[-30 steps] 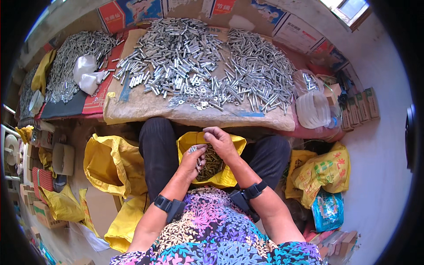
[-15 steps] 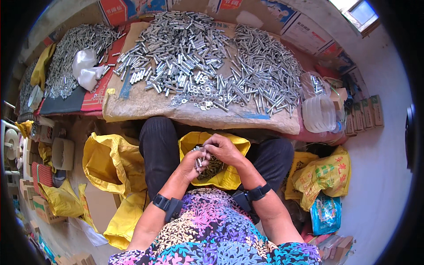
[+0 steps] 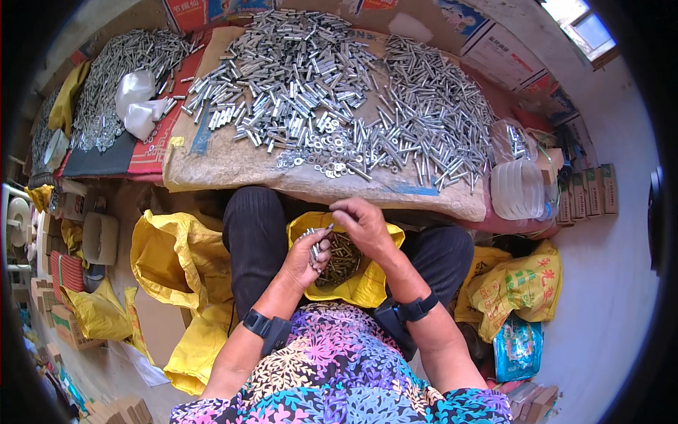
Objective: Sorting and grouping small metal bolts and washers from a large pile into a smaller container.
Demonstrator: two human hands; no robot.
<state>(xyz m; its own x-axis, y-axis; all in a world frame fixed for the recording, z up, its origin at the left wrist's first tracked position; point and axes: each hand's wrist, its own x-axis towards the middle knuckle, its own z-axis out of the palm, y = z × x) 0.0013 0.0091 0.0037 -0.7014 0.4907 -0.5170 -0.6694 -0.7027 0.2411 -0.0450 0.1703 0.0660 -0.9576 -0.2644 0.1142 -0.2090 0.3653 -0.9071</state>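
Observation:
My left hand is closed around several silvery metal studs, their ends showing past the fingers. Close above it, my right hand has thumb and fingers bent together near the tip of one stud; what lies between them is too small to make out. Both hands are over an open yellow woven sack between my knees. Inside the sack lies a pile of brassy-looking metal pieces. Beyond, heaps of metal sleeves, metal studs and small washers cover the work surface.
Another open yellow sack stands left of my knee. More metal parts and a clear plastic bag lie at far left. A cut plastic jug sits by the surface's right end, near small cartons. A filled yellow bag lies at right.
My right hand has moved a little up and away from my left, opening a gap between them. The left hand keeps its hold on the studs.

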